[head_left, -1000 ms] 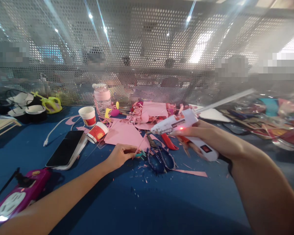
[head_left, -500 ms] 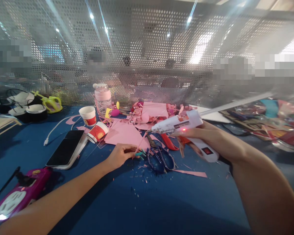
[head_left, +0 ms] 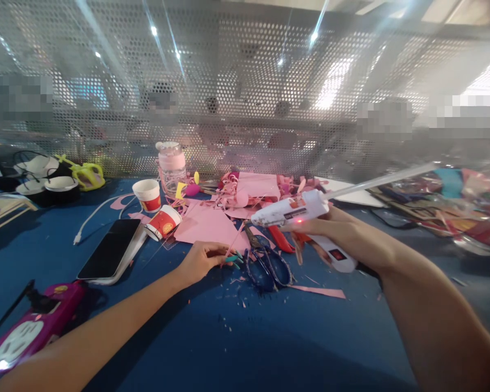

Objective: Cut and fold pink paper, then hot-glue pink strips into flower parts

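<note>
My right hand (head_left: 347, 234) is wrapped round the handle of a white glue gun (head_left: 298, 208), a long clear glue stick running out of its back end. A small red light glows on the gun's side, and its nozzle points left, above blue-handled scissors (head_left: 268, 261). In my left hand (head_left: 200, 264), thumb and fingers pinch a small green strip (head_left: 234, 259); a thin pink strip rises beside it. A red-handled tool (head_left: 280, 239) lies partly behind the gun. Pink paper (head_left: 208, 226) spreads just beyond my left hand.
A phone (head_left: 110, 250), a tipped paper cup (head_left: 163, 222) and a standing stack of paper cups (head_left: 147, 195) are on the left. Nearer lies a purple power strip (head_left: 36, 321). A bottle (head_left: 171, 163) stands before the perforated metal screen (head_left: 245, 81). Paper scraps litter the blue table (head_left: 228, 348).
My right hand and the glue gun have shifted slightly left and down. The left hand keeps its pinch in nearly the same place.
</note>
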A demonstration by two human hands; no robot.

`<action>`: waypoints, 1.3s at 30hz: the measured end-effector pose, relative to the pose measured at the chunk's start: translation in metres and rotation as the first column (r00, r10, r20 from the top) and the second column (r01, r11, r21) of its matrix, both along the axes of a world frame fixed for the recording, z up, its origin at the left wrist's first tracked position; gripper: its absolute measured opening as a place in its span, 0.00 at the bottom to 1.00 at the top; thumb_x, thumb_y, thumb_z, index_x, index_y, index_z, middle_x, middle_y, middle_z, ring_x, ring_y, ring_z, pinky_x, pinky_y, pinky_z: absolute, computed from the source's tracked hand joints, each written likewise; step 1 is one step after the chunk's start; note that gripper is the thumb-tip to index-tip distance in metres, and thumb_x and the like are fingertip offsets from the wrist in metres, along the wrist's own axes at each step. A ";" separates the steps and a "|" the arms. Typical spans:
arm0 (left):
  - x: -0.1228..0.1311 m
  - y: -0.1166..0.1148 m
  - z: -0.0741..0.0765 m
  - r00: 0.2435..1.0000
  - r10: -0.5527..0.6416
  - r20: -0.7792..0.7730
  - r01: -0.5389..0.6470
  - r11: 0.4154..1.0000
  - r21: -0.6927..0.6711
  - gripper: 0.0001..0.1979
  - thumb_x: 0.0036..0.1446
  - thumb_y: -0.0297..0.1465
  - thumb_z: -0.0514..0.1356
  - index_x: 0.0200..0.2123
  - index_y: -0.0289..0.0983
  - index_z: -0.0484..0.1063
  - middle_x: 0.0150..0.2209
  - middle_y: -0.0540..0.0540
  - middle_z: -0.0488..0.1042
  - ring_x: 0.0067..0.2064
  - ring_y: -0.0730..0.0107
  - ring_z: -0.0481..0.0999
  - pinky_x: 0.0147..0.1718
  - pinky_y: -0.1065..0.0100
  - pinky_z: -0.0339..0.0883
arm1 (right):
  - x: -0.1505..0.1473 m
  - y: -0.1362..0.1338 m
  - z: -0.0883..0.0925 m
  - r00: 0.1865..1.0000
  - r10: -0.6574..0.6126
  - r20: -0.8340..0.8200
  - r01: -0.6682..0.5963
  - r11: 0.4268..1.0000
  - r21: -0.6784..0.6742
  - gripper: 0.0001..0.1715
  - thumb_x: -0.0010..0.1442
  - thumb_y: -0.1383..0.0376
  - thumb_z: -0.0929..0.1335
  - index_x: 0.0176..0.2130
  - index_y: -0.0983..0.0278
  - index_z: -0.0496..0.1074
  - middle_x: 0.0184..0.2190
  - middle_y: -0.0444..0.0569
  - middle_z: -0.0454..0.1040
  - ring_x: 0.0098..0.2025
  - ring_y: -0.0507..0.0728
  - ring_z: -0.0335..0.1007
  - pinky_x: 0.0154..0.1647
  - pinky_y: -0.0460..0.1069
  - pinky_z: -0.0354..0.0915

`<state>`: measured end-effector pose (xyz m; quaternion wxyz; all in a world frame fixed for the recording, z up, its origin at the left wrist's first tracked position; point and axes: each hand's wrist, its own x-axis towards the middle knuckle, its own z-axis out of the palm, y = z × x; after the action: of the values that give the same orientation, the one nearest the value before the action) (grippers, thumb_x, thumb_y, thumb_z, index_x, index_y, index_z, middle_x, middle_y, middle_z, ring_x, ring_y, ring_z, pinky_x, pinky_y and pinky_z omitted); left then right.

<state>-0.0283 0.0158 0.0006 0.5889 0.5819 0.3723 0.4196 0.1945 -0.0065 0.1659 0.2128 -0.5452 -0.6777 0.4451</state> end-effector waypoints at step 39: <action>-0.002 0.002 -0.002 1.000 -0.023 -0.006 0.022 1.000 -0.019 0.18 0.43 0.37 0.65 0.37 0.33 0.74 0.35 0.42 0.77 0.35 0.62 0.77 0.37 0.65 0.69 | 0.004 0.001 -0.005 0.997 0.038 -0.065 -0.034 0.997 0.074 0.16 0.51 0.57 0.66 0.22 0.66 0.68 0.16 0.47 0.72 0.09 0.46 0.57 0.06 0.41 0.55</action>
<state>-0.0303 0.0175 -0.0013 0.5979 0.5817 0.3716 0.4075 0.1986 -0.0053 0.1614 0.2471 -0.5096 -0.6957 0.4418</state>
